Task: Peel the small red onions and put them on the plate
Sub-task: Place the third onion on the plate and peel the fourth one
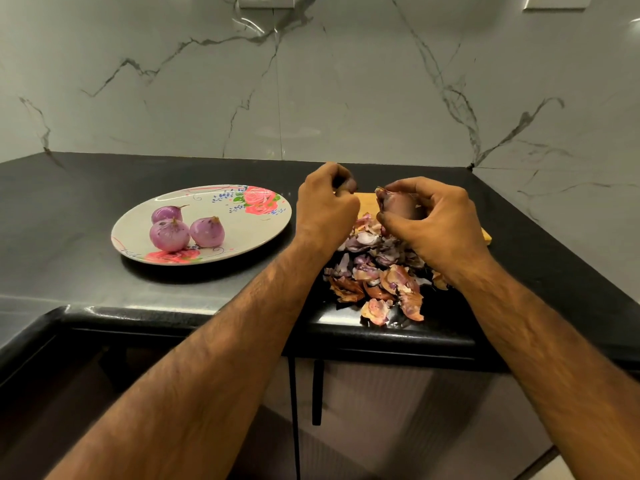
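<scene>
A white floral plate (263,226) sits left of centre on the black counter and holds three peeled purple onions (169,234), (207,232), (167,213). My right hand (436,220) grips a small red onion (398,204) with brown skin still on it, held above the peel pile. My left hand (325,206) is just left of it, with its fingers curled and pinching a dark reddish bit of onion skin (349,184). The two hands are a short gap apart.
A heap of brown and purple onion peels (377,271) lies under my hands and reaches the counter's front edge. It partly covers a wooden board (486,235). A marble wall rises behind. Dark cabinet handles (317,393) hang below the counter.
</scene>
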